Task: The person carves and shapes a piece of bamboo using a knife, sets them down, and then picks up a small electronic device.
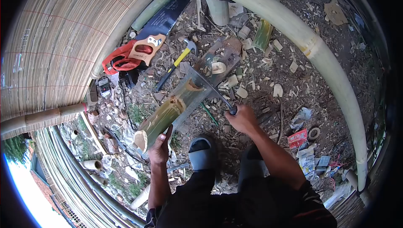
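My left hand point(158, 149) grips the lower end of a thick green bamboo piece point(166, 112), thumb along its side. The bamboo lies at a slant, with a cut notch near its upper end and a bare pale cut face near my hand. My right hand point(243, 120) is closed around the dark handle of a long, thin metal-bladed tool point(213, 88). Its blade runs up and left to the notched end of the bamboo; whether it touches there I cannot tell. Under the bamboo lies a worn wooden board point(231, 51) with a pale chip point(218, 67) on it.
A yellow-and-black hammer point(178, 62) and a handsaw point(147, 48) beside a red-orange bag point(121, 60) lie up and left. A large curved bamboo pole point(331, 66) arches on the right. Wood chips, litter and a green bamboo offcut point(262, 35) cover the dirt. My sandalled feet point(202, 154) stand close.
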{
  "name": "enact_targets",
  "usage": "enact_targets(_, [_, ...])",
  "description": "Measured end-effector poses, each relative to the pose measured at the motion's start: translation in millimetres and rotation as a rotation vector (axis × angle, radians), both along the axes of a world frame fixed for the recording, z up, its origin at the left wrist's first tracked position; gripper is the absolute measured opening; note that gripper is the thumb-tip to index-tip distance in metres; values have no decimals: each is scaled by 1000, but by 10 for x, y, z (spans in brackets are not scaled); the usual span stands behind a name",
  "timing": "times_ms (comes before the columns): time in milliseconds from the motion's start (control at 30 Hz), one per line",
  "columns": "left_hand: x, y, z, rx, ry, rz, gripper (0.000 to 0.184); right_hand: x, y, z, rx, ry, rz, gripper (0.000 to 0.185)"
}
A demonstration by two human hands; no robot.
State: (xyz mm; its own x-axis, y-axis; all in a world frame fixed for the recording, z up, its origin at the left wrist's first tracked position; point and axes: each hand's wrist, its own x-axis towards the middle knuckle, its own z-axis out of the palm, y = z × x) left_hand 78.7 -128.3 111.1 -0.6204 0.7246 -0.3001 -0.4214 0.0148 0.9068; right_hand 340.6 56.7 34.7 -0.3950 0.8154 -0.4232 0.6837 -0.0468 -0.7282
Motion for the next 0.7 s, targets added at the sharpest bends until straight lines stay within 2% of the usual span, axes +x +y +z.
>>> enact_targets(67, [28,-81,71,-9,14,-60,96,8,-65,-2,-14,9,-34,37])
enact_targets(133, [45,-180,120,-80,-30,-116,113,5,-120,-77,7,-3,-32,38])
enact_targets(233, [-73,-452,-111,-30,-102,-207,116,-1,-139,-119,54,-15,-3,42])
enact_targets(300, [47,-312,-29,-19,-15,-247,114,28,-126,-104,64,-15,47,46])
enact_targets(367, [108,-335,72,-138,246,-274,105,-21,-156,-6,-200,108,-19,53])
enact_targets(433, [177,-359,216,48,-187,-208,86,-96,-163,255,-265,170,-52,59])
enact_targets(467, [148,-367,225,-101,-265,-177,76,-94,-158,293,-333,152,-51,60])
enact_targets(500, [141,-360,237,-94,-259,-176,76,-72,-166,329,-399,131,-59,60])
enact_targets(533, [132,-300,234,-74,-389,-196,77,-70,-198,311,-297,137,-23,62])
enact_targets(600, [43,-147,135,-44,-652,-250,86,-93,-252,343,-264,178,-32,62])
enact_targets(633, [25,-65,158,-28,-640,-259,86,-105,-276,351,-254,213,-33,62])
enact_targets(700, [23,96,209,-242,-791,-498,79,-81,-278,269,-256,186,-23,63])
